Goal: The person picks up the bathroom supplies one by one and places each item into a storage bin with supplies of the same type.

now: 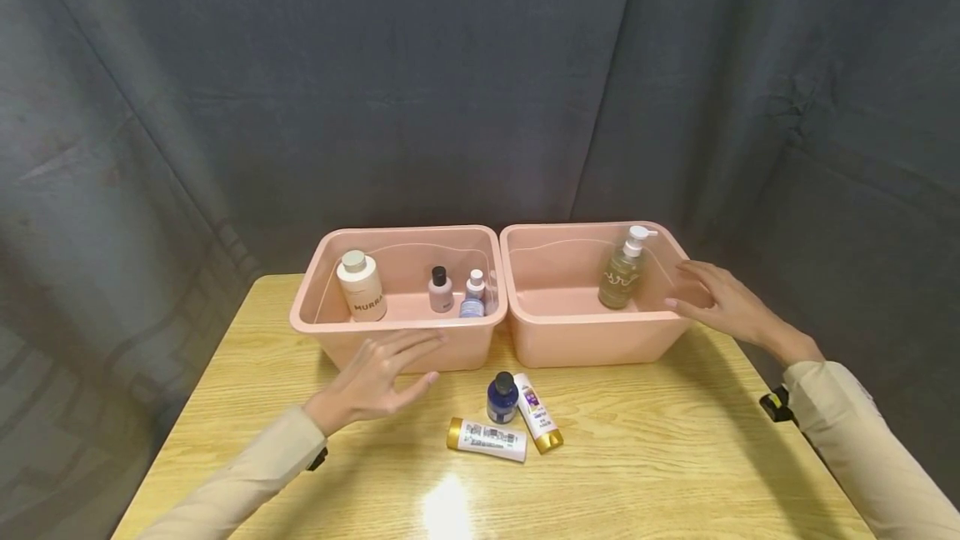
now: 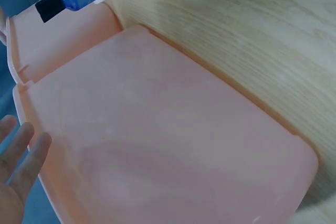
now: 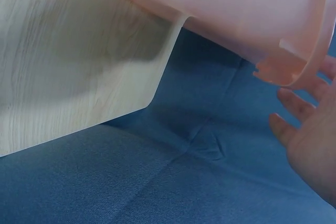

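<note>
My left hand (image 1: 382,377), fingers extended and thumb apart, hovers by the front wall of the left pink bin (image 1: 468,348). In the left wrist view its fingertips overlap that bin's rim. At the far right, my right hand (image 1: 723,302) reaches to the outer end of the right pink bin (image 1: 592,344), fingers spread at the rim; in the right wrist view some fingertips lie behind the rim. Inside the left bin stand a large white bottle (image 1: 362,294), a black-capped bottle (image 1: 441,296) and a white-capped bottle (image 1: 474,286). A greenish pump bottle (image 1: 619,277) stands in the right bin.
Before the bins on the wooden table (image 1: 637,448) stands a dark blue bottle (image 1: 502,400) with a black cap. Two white tubes with gold caps lie beside it, one tube (image 1: 491,440) nearer and another tube (image 1: 534,407) slanted. Grey curtain (image 1: 450,90) hangs behind.
</note>
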A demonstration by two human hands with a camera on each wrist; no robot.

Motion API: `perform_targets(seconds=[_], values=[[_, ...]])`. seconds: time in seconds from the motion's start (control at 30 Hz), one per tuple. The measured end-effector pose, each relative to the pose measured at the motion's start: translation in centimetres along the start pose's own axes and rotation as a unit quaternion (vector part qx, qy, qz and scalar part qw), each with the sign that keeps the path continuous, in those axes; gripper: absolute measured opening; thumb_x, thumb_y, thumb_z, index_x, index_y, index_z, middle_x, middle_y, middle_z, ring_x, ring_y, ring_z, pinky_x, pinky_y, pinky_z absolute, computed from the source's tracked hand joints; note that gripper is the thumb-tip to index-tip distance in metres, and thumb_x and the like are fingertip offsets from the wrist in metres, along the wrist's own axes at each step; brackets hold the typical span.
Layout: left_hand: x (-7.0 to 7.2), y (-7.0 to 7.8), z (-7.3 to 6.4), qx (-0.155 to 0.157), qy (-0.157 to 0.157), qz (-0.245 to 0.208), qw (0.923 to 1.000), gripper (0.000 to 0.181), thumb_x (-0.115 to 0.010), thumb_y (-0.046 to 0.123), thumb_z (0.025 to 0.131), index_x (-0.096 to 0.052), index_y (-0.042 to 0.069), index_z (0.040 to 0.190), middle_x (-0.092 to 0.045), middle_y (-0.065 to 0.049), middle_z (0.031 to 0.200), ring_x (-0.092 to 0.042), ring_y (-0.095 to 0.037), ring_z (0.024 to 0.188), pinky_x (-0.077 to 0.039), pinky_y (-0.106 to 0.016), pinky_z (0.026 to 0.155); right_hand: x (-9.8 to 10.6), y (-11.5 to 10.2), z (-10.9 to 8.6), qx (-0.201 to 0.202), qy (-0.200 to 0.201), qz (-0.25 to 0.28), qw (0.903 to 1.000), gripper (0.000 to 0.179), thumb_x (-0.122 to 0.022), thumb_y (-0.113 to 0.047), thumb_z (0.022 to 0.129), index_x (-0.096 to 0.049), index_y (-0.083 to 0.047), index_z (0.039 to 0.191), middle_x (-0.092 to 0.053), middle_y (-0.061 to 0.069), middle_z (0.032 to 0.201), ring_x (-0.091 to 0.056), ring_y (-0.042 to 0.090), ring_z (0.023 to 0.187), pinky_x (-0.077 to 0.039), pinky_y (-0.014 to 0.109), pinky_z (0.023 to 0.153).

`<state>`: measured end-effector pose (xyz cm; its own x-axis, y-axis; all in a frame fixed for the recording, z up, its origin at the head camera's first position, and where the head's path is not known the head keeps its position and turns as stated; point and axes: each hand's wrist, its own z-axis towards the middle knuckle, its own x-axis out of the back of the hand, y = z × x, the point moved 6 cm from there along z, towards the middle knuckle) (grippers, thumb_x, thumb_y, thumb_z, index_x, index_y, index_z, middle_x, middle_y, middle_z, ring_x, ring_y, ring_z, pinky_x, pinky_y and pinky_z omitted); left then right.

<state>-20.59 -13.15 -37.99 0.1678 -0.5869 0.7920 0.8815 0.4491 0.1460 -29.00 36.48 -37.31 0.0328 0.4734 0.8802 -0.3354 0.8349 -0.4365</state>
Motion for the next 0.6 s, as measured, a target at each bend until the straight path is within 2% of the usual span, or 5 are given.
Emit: perform_targets(seconds=[0.17,0.3,0.43,0.6], values=[[-0.7,-0.2,-0.2,0.006,0.003,-0.011,0.9999,0.052,-0.052,0.044,0.099,-0.062,0.004,0.132,-0.063,-0.011,0.131,-0.063,-0.030,0.115,-0.054,-0.043,0.088,-0.2,0.5,-0.1,-0.011,-0.015,-0.001,0.9998,0.082,-0.069,-0.041,0.091,-0.033,0.004,0.150,-0.028,0.031,0.153,-0.026,0.052,0.138,-0.026,0.071,0.103],[-1.4,-0.5,-0.4,0.022,0.002,-0.030,0.9993,0.056,-0.051,0.047,0.100,-0.061,0.003,0.133,-0.063,-0.012,0.131,-0.063,-0.030,0.115,-0.052,-0.045,0.092,-0.3,0.6,-0.2,-0.023,-0.025,-0.004,0.9994,0.086,-0.067,-0.042,0.092,-0.026,0.003,0.154,-0.025,0.033,0.154,-0.028,0.054,0.137,-0.029,0.071,0.101],[-2.2,-0.8,-0.5,0.055,-0.011,-0.056,0.9969,0.055,-0.056,0.045,0.097,-0.060,0.005,0.134,-0.063,-0.012,0.131,-0.062,-0.031,0.117,-0.050,-0.048,0.096,-0.4,0.6,-0.4,-0.035,-0.041,-0.007,0.9985,0.088,-0.064,-0.044,0.094,-0.020,-0.001,0.157,-0.020,0.032,0.157,-0.024,0.056,0.138,-0.026,0.074,0.100],[-3.3,-1.1,-0.6,0.099,-0.041,-0.084,0.9907,0.054,-0.063,0.038,0.093,-0.059,0.006,0.136,-0.062,-0.013,0.133,-0.060,-0.031,0.119,-0.048,-0.048,0.098,-0.4,0.5,-0.4,-0.050,-0.057,-0.005,0.9971,0.090,-0.063,-0.047,0.094,-0.016,-0.005,0.158,-0.014,0.028,0.160,-0.013,0.057,0.141,-0.016,0.077,0.102]])
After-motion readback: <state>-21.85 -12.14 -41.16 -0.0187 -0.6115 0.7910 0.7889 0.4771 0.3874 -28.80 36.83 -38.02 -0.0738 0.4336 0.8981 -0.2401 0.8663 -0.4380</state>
